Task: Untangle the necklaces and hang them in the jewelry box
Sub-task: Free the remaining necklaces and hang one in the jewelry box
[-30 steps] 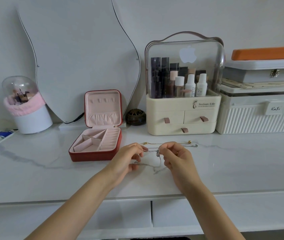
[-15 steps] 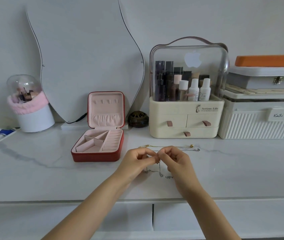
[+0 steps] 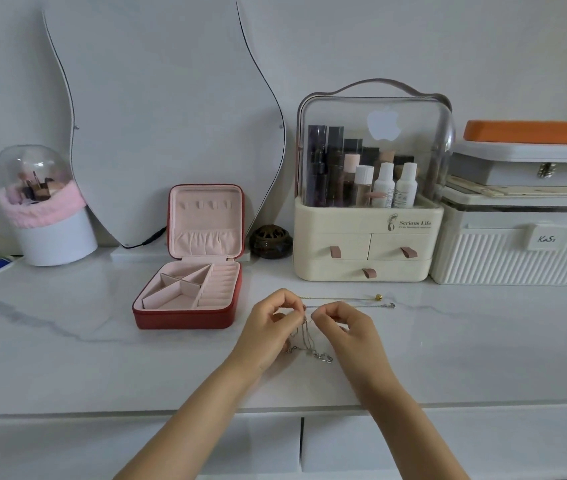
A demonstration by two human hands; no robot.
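The red jewelry box (image 3: 185, 306) lies open on the white marble-look tabletop (image 3: 67, 358), its lid standing upright with a row of small hooks and a gathered pocket on the pink lining, and its base divided into angled compartments beside a strip of ring rolls. Just to the right of the box, and a little nearer the tabletop's front edge, the left hand (image 3: 268, 327) and the right hand (image 3: 348, 327) meet fingertip to fingertip above the surface. Both have thumb and fingers curled in and pinched on the silver necklace tangle (image 3: 306, 341), whose thin loops hang down between the hands to a small clump resting on the tabletop. From the pinch, a silver chain (image 3: 354, 306) runs away from the box along the surface to a small clasp. Just behind it, a gold chain (image 3: 341, 298) lies almost parallel, ending in a gold bead on the side far from the box. Behind the chains, to the right of the box, stands a cream cosmetics organizer (image 3: 368, 244) with a clear dome over bottles. A small dark round pot (image 3: 270, 241) sits between the organizer and the box's lid, and a curvy mirror (image 3: 171, 116) leans against the wall behind the box.
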